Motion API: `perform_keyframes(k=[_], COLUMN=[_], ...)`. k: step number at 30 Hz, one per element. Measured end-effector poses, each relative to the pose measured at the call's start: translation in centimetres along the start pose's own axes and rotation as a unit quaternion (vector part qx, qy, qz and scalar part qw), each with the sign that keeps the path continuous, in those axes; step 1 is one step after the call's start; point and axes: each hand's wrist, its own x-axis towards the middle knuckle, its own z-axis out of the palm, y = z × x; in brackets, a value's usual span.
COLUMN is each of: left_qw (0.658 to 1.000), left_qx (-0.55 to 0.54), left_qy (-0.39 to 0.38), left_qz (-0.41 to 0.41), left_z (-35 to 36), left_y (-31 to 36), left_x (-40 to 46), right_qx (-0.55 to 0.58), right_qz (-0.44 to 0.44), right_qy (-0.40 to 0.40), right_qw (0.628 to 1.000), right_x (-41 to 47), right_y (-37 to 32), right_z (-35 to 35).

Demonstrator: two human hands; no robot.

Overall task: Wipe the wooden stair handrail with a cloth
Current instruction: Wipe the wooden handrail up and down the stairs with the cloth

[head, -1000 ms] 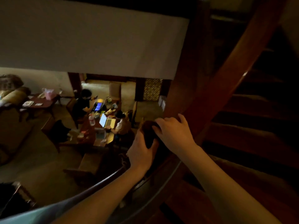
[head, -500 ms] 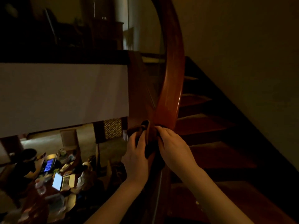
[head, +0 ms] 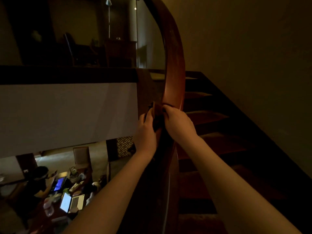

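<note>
your left hand (head: 146, 130) and right hand (head: 177, 123) both grasp the dark cloth (head: 156, 121), wrapped round the curved wooden handrail (head: 173, 68) beside the stairs (head: 207, 115).

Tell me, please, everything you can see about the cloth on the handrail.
The cloth is dark and bunched; the dim light hides its colour and weave. It is wrapped over the reddish wooden handrail, where the rail curves upward. The left hand grips it from the left side and the right hand from the right, covering most of it.
</note>
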Motion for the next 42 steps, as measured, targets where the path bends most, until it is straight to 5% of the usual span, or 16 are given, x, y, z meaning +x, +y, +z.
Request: perform_keyframes(k=[6, 15, 22, 29, 38, 42], left_qw=[0.998, 0.998, 0.999, 0.955, 0.908, 0.899], left_qx=[0.054, 0.052, -0.029, -0.268, -0.289, -0.298], left_qy=[0.023, 0.033, 0.007, -0.027, -0.073, -0.101], left_qz=[0.011, -0.015, -0.026, -0.123, -0.293, -0.304], left_z=[-1.7, 1.7, 5.3, 7.0, 2.8, 0.4], left_y=[-1.3, 1.2, 3.9, 4.7, 1.6, 1.4], left_x=[-7.0, 1.4, 14.0, 22.2, 10.8, 6.4], right_qx=[0.027, -0.014, -0.005, -0.112, -0.181, -0.137], right_qz=[-0.087, -0.079, -0.067, -0.109, -0.190, -0.194], right_qy=[-0.020, -0.025, 0.003, -0.024, -0.116, -0.110], right_qw=[0.996, 0.996, 0.998, 0.987, 0.958, 0.965], right_x=[-6.9, 2.0, 14.7, 23.9, 15.6, 11.2], right_y=[1.2, 2.9, 5.2, 4.0, 0.0, -1.2], right_z=[1.5, -1.5, -3.5, -4.9, 0.8, 1.3])
